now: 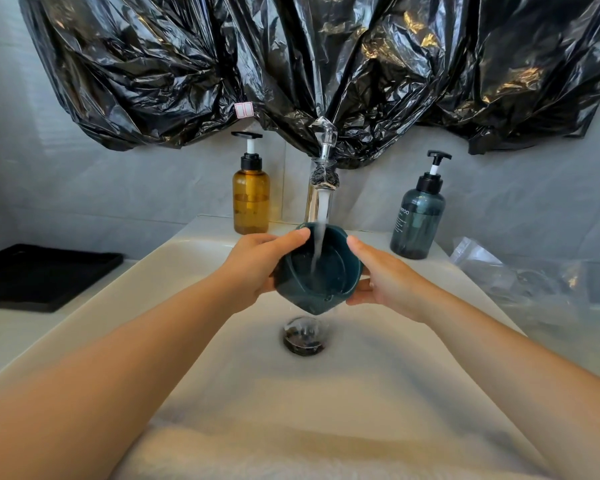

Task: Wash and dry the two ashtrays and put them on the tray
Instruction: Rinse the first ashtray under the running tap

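Note:
A dark teal ashtray [321,271] is held tilted over the white sink [194,271], its hollow facing me. Water runs from the chrome tap [321,181] into the hollow. My left hand [260,265] grips its left side with the thumb over the rim. My right hand [383,275] holds its right side, thumb on the rim and fingers underneath. A black tray [45,275] lies on the counter at the left. I see only one ashtray.
An amber pump bottle [251,197] stands left of the tap, a dark blue-grey pump bottle [418,220] right of it. The drain [303,336] sits below the ashtray. Clear plastic bags [534,275] lie on the right counter. Black plastic sheeting [326,64] hangs above. A white towel [257,455] lies at the near edge.

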The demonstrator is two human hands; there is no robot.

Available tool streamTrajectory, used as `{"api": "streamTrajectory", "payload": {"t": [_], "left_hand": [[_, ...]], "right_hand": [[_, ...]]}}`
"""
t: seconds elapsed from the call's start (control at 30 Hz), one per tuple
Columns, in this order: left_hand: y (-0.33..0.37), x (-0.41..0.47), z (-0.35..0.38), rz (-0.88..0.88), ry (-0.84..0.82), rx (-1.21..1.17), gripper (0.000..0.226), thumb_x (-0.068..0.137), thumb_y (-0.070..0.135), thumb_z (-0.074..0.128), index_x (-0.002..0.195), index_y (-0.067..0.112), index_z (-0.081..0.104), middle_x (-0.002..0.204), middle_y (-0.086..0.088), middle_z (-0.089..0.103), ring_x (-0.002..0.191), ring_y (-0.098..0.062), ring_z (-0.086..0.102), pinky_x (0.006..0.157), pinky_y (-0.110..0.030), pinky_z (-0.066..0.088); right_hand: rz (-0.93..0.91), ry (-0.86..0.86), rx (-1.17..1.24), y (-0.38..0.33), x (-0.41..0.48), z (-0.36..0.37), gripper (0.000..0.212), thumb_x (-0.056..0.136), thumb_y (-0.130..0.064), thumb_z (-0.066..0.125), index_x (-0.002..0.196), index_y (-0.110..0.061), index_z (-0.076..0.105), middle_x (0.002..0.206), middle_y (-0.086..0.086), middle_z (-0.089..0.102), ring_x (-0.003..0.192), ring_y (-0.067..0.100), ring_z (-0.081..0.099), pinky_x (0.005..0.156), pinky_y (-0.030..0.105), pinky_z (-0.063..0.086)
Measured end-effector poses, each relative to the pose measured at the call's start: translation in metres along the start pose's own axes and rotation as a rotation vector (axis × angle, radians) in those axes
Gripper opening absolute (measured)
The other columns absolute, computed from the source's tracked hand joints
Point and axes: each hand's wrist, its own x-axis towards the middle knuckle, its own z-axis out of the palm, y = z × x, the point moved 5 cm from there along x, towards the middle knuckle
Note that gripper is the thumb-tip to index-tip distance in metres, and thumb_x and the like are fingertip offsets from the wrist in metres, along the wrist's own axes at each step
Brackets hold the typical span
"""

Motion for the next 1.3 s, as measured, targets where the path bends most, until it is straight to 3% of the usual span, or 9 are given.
{"api": "streamTrajectory", "payload": {"t": [0.17,0.33,0.53,0.63,0.73,0.83,1.07,1.23,1.3], "left_hand": [[0.001,-0.004,0.009,-0.084,-0.094,-0.162,0.031,0.097,0.035,0.049,0.123,0.018,0.05,0.126,-0.014,0.058,0.117,-0.033,0.058,0.088,-0.039,0.055],[0.017,-0.008,0.009,0.239,-0.13,0.283,0.037,0.1,0.027,0.046,0.137,0.03,0.046,0.137,-0.001,0.05,0.124,-0.021,0.049,0.094,-0.034,0.049],[0.033,-0.016,0.005,0.45,-0.201,0.625,0.029,0.087,0.022,0.067,0.114,0.031,0.062,0.121,0.011,0.057,0.121,-0.009,0.048,0.096,-0.03,0.05],[0.03,-0.016,0.008,0.422,-0.239,0.677,0.018,0.086,0.023,0.068,0.102,0.027,0.061,0.111,0.01,0.06,0.111,-0.009,0.054,0.086,-0.026,0.052],[0.019,-0.014,0.012,0.332,-0.313,0.742,0.008,0.088,0.03,0.064,0.095,0.028,0.061,0.111,0.005,0.065,0.109,-0.013,0.057,0.092,-0.029,0.047],[0.005,-0.013,0.023,0.209,-0.394,0.565,0.009,0.091,0.032,0.06,0.094,0.024,0.064,0.098,0.001,0.072,0.096,-0.015,0.066,0.088,-0.029,0.052],[-0.002,-0.002,0.009,0.13,-0.252,0.224,0.023,0.096,0.027,0.053,0.08,0.014,0.062,0.075,-0.002,0.067,0.077,-0.017,0.059,0.079,-0.029,0.046],[0.002,0.0,0.009,0.196,-0.235,0.13,0.02,0.097,0.024,0.051,0.085,0.013,0.063,0.083,-0.006,0.068,0.086,-0.022,0.063,0.086,-0.036,0.049],[0.005,-0.001,0.011,0.209,-0.273,0.056,0.019,0.098,0.02,0.048,0.092,0.011,0.063,0.087,-0.006,0.069,0.086,-0.019,0.065,0.081,-0.031,0.051]], "right_hand": [[0.13,0.055,0.192,0.012,0.003,0.002,0.047,0.102,-0.049,0.028,0.124,-0.016,0.054,0.109,0.021,0.065,0.064,0.021,0.069,0.052,0.024,0.051],[0.277,0.071,0.358,0.02,0.002,-0.002,0.04,0.1,-0.045,0.036,0.121,-0.016,0.054,0.094,0.017,0.068,0.059,0.022,0.066,0.041,0.019,0.046],[0.437,0.058,0.468,0.022,-0.003,-0.002,0.04,0.091,-0.041,0.048,0.12,-0.014,0.056,0.075,0.011,0.065,0.05,0.02,0.058,0.037,0.014,0.043],[0.486,0.012,0.482,0.024,-0.006,0.0,0.039,0.087,-0.043,0.049,0.112,-0.014,0.059,0.059,0.008,0.06,0.042,0.016,0.052,0.036,0.011,0.04],[0.497,-0.045,0.519,0.02,-0.007,0.0,0.033,0.084,-0.042,0.054,0.094,-0.011,0.058,0.059,0.004,0.049,0.04,0.009,0.044,0.033,0.011,0.038],[0.447,-0.034,0.589,0.014,-0.001,-0.004,0.02,0.089,-0.027,0.052,0.095,-0.008,0.055,0.067,0.006,0.048,0.04,0.005,0.045,0.034,0.009,0.039],[0.312,-0.061,0.503,0.011,0.0,0.006,0.024,0.095,-0.026,0.053,0.109,-0.008,0.059,0.078,0.012,0.063,0.056,0.013,0.058,0.046,0.016,0.052],[0.413,-0.07,0.503,0.028,0.003,0.011,0.073,0.082,-0.066,0.055,0.13,-0.012,0.047,0.127,0.022,0.051,0.111,0.043,0.056,0.089,0.047,0.053],[0.4,-0.172,0.619,0.025,0.003,0.02,0.081,0.078,-0.074,0.052,0.136,-0.019,0.04,0.136,0.027,0.045,0.121,0.052,0.047,0.093,0.056,0.048]]}}
